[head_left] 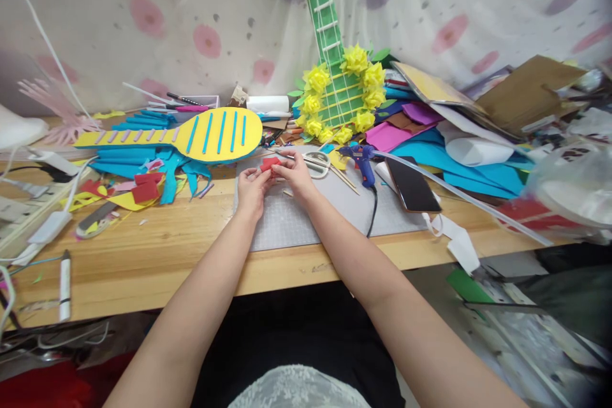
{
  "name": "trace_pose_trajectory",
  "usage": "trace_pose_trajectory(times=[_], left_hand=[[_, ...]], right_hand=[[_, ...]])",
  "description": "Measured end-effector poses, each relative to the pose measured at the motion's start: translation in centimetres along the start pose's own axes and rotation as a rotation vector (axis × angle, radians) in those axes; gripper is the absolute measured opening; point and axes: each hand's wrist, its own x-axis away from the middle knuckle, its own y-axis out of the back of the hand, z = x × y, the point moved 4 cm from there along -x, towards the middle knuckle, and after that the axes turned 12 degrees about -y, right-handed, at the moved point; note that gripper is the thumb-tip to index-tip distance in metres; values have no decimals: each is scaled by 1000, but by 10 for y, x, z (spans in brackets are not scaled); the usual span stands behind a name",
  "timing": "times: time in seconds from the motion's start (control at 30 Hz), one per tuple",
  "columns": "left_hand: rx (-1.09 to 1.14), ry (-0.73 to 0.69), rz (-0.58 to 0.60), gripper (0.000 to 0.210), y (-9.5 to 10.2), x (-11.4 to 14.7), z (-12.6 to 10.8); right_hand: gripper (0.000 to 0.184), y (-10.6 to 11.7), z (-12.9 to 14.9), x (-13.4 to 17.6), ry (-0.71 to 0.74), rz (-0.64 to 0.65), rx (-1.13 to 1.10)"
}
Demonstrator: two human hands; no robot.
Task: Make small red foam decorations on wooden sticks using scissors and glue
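Between my two hands is a small piece of red paper (270,164), held above the grey cutting mat (287,229). My left hand (253,188) grips its left side with fingers closed. My right hand (295,175) pinches it from the right, and its exact folds are partly hidden by the fingers. Just beyond the right hand lie scissors (315,166) and thin wooden sticks (345,180). A blue glue gun (363,166) rests on the mat farther right. Behind my left hand lies a yellow paper instrument shape (215,134) with blue and pink strips.
A green paper guitar (339,99) with yellow flowers leans at the back. Red, yellow and blue paper scraps (143,188) lie at left. On the right are a black phone (414,185), blue sheets (468,169) and a clear plastic bag (574,178). A white marker (65,287) lies front left.
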Motion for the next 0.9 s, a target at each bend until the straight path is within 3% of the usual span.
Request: trace_pose_trajectory(times=[0.9], left_hand=[[-125,-45,25,36,5,-7,-3]], right_hand=[[48,-5,-7,0,-12,2,88]])
